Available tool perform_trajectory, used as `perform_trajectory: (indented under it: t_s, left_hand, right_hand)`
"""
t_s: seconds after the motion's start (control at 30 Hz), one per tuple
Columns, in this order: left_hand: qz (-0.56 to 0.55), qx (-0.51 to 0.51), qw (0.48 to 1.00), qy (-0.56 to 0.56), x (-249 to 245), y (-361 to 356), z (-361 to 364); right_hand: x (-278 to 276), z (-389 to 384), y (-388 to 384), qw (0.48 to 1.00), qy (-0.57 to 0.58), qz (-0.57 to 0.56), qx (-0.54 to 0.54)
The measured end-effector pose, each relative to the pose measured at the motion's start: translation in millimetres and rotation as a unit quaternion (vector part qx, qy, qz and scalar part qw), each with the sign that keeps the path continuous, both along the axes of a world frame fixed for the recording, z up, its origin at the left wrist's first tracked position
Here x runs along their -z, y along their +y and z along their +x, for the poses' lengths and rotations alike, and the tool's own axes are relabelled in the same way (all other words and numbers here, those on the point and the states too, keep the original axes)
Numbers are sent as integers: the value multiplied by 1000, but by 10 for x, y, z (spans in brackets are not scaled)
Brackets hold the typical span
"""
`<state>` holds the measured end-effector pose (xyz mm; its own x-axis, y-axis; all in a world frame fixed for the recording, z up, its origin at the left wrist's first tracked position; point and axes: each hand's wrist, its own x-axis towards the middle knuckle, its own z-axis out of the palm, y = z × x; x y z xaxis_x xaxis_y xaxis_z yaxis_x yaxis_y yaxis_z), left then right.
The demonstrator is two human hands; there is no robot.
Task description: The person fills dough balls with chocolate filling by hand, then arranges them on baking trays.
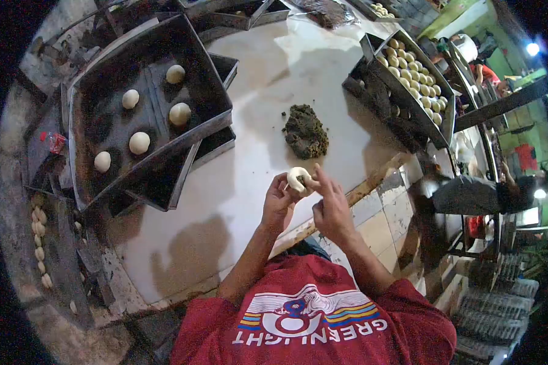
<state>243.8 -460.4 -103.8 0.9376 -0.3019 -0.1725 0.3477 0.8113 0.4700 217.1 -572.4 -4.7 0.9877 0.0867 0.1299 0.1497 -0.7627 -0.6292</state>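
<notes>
A: Fingers of the L hand (277, 198) are curled in, holding the dough pc (296, 180) from its L side. R hand (333, 210)?
B: Index finger stretched out, at least 1 fingertip touching the dough's R side. Can't tell if it's pinching.
A: Dough shape?
B: Pale, round, w/ an opening facing the R hand; a bit of dark stuff shows inside. It's held up over the near edge of the white table (256, 140).
A: What's nearby?
B: Dark crumbly mound (305, 131) on the table, just beyond the dough pc, w/ loose crumbs around it.
A: L side?
B: Big metal tray (158, 143), tilted, 5 dough balls (139, 143) in it, spaced apart, more trays underneath.
A: Far R?
B: Another tray (449, 125) w/ lots of dough balls packed close, approx. in rows. Too many to count quickly.
</notes>
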Motion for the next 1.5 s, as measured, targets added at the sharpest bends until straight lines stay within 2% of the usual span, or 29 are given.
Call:
perform_trajectory:
  t_s: [0.1,0.17,0.2,0.23,0.3,0.33,0.37,0.43,0.47,0.5,0.53,0.6,0.63,0.7,0.77,0.8,0.83,0.9,0.97,1.03,1.1,1.2,1.23,1.3,1.33,1.4,1.43,1.47,1.5]
  left_hand:
    - [19,23,1000,-9,20,118,-104]
    - [13,23,999,-38,157,77,-159]
    - [-21,9,1000,-19,127,52,-182]
    - [-53,-4,999,0,90,36,-202]
    - [-48,12,998,25,-41,16,-224]
    - [-55,37,997,50,-133,-5,-256]
    - [-62,63,993,75,-181,-49,-294]
    - [-61,47,996,44,-173,-188,-366]
    - [-31,73,996,35,-132,-274,-384]
    - [-1,100,995,28,-119,-356,-414]
    - [73,145,987,6,-111,-410,-404]
    - [40,193,980,-35,-183,-582,-471]
    - [3,229,971,-73,-221,-689,-514]
    - [1,261,957,-127,-238,-953,-608]
    - [7,236,960,-151,-398,-1230,-851]
    - [119,204,959,-159,-340,-1400,-977]
    - [121,212,956,-161,-283,-1595,-1073]
    - [222,113,952,-177,-204,-1965,-1275]
    - [210,72,960,-169,-139,-2308,-1452]
    - [190,59,977,-80,-102,-2568,-1664]
    - [213,45,971,-95,-119,-2703,-1837]
    - [280,141,935,-163,-202,-2688,-1975]
    - [291,135,933,-162,-230,-2663,-2004]
    - [348,130,863,-342,-289,-2605,-2060]
    - [317,156,875,-331,-274,-2559,-2085]
    - [387,112,851,-336,-317,-2472,-2165]
    - [442,65,825,-346,-333,-2426,-2163]
    - [556,43,746,-363,-278,-2342,-2158]
    - [567,32,746,-347,-270,-2260,-2224]
  right_hand:
    - [68,-149,78,997,-23,-77,-16]
    - [54,-167,10,998,34,-32,-49]
    - [65,-173,7,995,34,95,5]
    - [34,-191,-9,995,33,95,6]
    - [-94,-211,-47,996,-63,-57,-1]
    - [-77,-251,-44,992,-82,-98,-6]
    - [-45,-294,-84,992,-84,-99,2]
    - [56,-374,-230,987,-99,-117,-49]
    - [101,-382,-350,988,-124,-79,-47]
    - [80,-425,-476,991,-111,-79,-13]
    - [108,-472,-624,995,-87,-32,43]
    - [80,-583,-858,988,-41,33,147]
    - [122,-669,-993,986,-47,34,155]
    - [259,-819,-1301,938,84,302,149]
    - [321,-1039,-1573,941,61,276,185]
    - [315,-1169,-1672,921,65,315,221]
    - [330,-1297,-1776,897,71,354,255]
    - [534,-1555,-1988,889,63,360,274]
    - [588,-1810,-2133,923,-92,283,243]
    - [371,-2049,-2205,951,-152,130,236]
    - [483,-2226,-2396,960,-169,92,203]
    - [445,-2331,-2728,971,-116,171,124]
    - [412,-2292,-2772,966,-172,121,148]
    - [327,-2250,-2793,951,-91,200,216]
    - [538,-2223,-2840,951,-41,242,189]
    - [667,-2228,-2717,942,-4,258,214]
    - [698,-2187,-2649,935,26,260,240]
    - [731,-2158,-2544,934,5,242,261]
    - [776,-2122,-2436,938,17,246,242]
